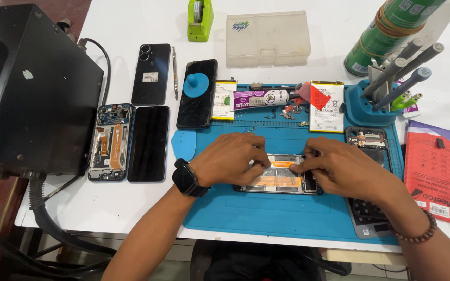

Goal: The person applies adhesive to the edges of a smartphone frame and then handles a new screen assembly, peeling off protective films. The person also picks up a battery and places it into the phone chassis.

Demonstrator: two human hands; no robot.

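With our left hand (233, 156) and right hand (339, 166) we pinch the clear film over the opened phone (282, 177) on the blue mat (266, 213), and should pull it slowly, keeping it flat.

Blue mat (266, 213), orange-striped opened phone (282, 179), red packet (432, 169), black box (32, 88)

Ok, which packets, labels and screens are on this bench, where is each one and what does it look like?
Red packet: right edge, flat rectangle, white barcode label.
Tube: back of blue mat, purple and white.
Two battery packs: beside the tube, white with yellow edges.
Dark screen: left of mat, black rectangle.
Cracked screen: blue suction cup on it.
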